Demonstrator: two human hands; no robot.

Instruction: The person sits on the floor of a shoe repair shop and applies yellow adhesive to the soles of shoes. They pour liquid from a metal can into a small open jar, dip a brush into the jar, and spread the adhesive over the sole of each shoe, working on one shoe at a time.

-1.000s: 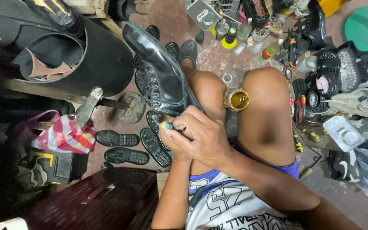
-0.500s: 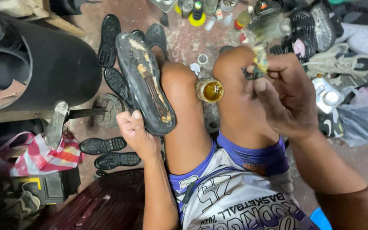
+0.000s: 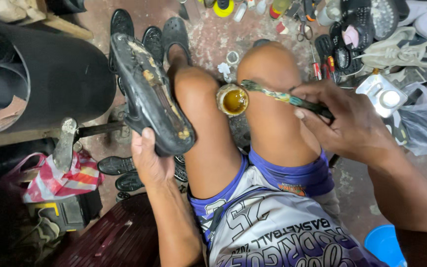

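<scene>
Over the bare knees, seen from the head camera, the left hand (image 3: pixel 148 160) grips a black shoe (image 3: pixel 149 94) by its heel, sole turned up. Between the knees sits a small glue tin (image 3: pixel 232 99); the right hand (image 3: pixel 352 123) pinches a brush (image 3: pixel 282 97) whose tip touches the tin's rim.

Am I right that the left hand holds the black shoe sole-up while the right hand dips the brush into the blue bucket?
Not quite. In the head view the right hand dips the brush into the small glue can between the knees. The left hand does hold the black shoe sole-up.
</scene>
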